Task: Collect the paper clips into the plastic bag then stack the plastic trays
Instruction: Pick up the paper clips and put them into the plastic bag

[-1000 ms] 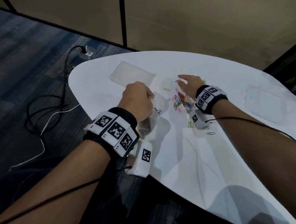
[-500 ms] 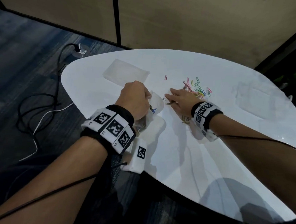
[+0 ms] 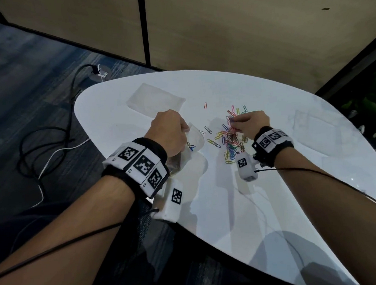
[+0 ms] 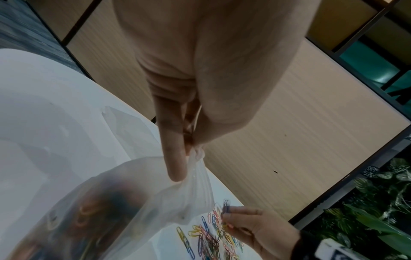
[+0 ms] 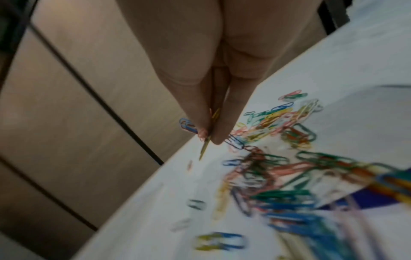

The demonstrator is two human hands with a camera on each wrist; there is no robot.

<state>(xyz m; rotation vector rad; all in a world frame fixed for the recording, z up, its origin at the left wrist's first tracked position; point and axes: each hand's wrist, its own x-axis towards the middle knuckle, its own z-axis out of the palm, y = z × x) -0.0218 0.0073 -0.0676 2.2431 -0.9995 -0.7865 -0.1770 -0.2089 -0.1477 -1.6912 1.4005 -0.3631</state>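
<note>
Many coloured paper clips [image 3: 229, 138] [image 5: 273, 161] lie scattered on the white table [image 3: 230, 205]. My left hand [image 3: 171, 132] [image 4: 189, 149] pinches the rim of a clear plastic bag [image 3: 192, 142] [image 4: 133, 202] at the table's left edge; several clips show inside it. My right hand [image 3: 250, 123] [image 5: 209, 135] hovers over the pile and pinches a few paper clips [image 4: 225, 208] between thumb and fingertips. One clear plastic tray [image 3: 154, 99] lies behind the left hand. A second clear tray [image 3: 320, 123] lies at the right of the table.
A single red clip [image 3: 205, 105] lies apart, behind the pile. Cables [image 3: 50, 139] run over the dark carpet left of the table. Beige partition walls [image 3: 219, 30] stand behind it, and plants [image 3: 370, 109] are at the far right.
My right hand went from the pile to the bag's mouth and has come back over the pile, now pinching clips. The left hand keeps holding the bag in the same place.
</note>
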